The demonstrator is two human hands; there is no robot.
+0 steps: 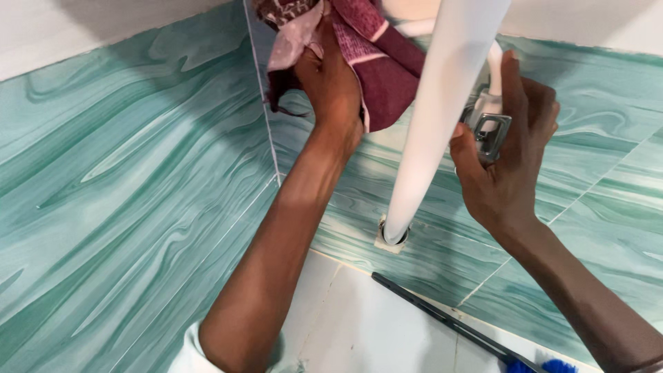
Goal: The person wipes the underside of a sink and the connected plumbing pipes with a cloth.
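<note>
1. Cloth (373, 52): maroon with pink patterned patches, bunched up, pressed high against the wall left of the pipe (435, 131).
2. Left hand (331, 83) closed, gripping the cloth.
3. Right hand (507, 159) curled around a metal valve (489, 131) behind the white pipe.
4. Teal marbled tiles (124, 186) around; brush (469, 324) lies on the floor.

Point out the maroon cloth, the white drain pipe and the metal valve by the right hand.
maroon cloth (387, 76), head view, on its dark fold beside the left hand.
white drain pipe (438, 110), head view, mid-length of the tube.
metal valve (489, 131), head view, on its shiny body.
</note>
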